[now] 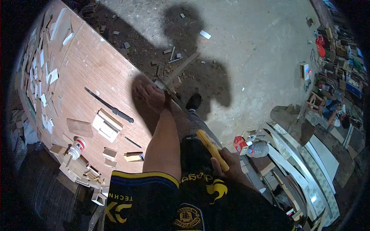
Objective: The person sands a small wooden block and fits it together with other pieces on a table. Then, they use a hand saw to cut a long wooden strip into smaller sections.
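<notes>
My left hand (152, 97) lies at the table's edge with its fingers apart and pressed down. Beside it, a narrow wooden strip (183, 69) juts out over the floor; how far it runs under the hand is hidden. My right hand (232, 164) is wrapped around a yellow handle (210, 145), close to my body. The handle looks like a handsaw's, but its blade is not clearly visible. On the table (96, 65) are a long black tool (110, 106) with a thicker grip, a small white-faced wooden piece (107, 126) and a dark pen-like stick (133, 142).
A white bottle with a red label (77, 148) stands near the table's near-left edge, among small wooden pieces. White scraps (42, 92) lie along the far left. Offcuts litter the floor (254, 57). To the right are a plastic jug (259, 149) and long panels (291, 158).
</notes>
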Action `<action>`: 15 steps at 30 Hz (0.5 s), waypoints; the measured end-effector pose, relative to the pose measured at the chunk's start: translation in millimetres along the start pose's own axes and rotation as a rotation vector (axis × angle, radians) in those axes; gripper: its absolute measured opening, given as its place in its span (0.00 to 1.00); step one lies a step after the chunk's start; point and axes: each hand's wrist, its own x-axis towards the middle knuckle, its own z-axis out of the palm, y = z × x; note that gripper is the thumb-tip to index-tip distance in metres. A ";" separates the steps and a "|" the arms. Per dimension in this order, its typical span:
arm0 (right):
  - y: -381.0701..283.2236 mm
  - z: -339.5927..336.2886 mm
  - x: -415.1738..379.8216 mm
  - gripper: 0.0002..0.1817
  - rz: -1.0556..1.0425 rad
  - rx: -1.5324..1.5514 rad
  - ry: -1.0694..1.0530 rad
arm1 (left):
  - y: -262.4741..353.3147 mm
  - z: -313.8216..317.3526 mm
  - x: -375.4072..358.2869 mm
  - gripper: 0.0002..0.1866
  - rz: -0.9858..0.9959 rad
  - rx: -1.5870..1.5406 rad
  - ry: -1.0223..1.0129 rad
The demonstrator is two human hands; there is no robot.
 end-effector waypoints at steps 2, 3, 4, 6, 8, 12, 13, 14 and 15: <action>-1.4 -1.4 1.7 0.12 -0.057 -0.038 0.006 | -3.7 6.1 0.2 0.19 0.015 -0.005 0.013; -2.3 -2.7 2.0 0.12 -0.053 -0.045 -0.011 | -3.8 10.4 1.2 0.19 0.023 -0.010 0.020; -3.4 -3.7 2.4 0.12 -0.048 -0.052 -0.029 | -3.8 14.9 2.0 0.19 0.030 -0.015 0.026; -8.8 -3.9 3.2 0.12 -0.003 -0.028 -0.024 | -7.7 20.3 -0.3 0.19 0.041 -0.019 0.036; -10.1 -3.1 0.3 0.12 0.043 -0.006 -0.023 | -12.3 22.8 -4.8 0.19 0.049 -0.019 0.044; -9.1 -12.1 -15.9 0.14 -0.037 -0.174 0.009 | -9.9 22.1 -3.9 0.14 0.036 0.108 -0.001; -8.1 -17.8 -25.2 0.15 -0.072 -0.281 0.021 | -5.7 15.8 -5.1 0.14 0.038 0.107 -0.003; -2.5 -22.1 -35.3 0.15 -0.069 -0.282 0.022 | 14.8 -8.0 1.2 0.12 0.027 0.017 0.004; 5.1 -26.0 -46.4 0.14 -0.083 -0.230 0.065 | 27.3 -25.1 5.8 0.11 0.013 -0.072 0.009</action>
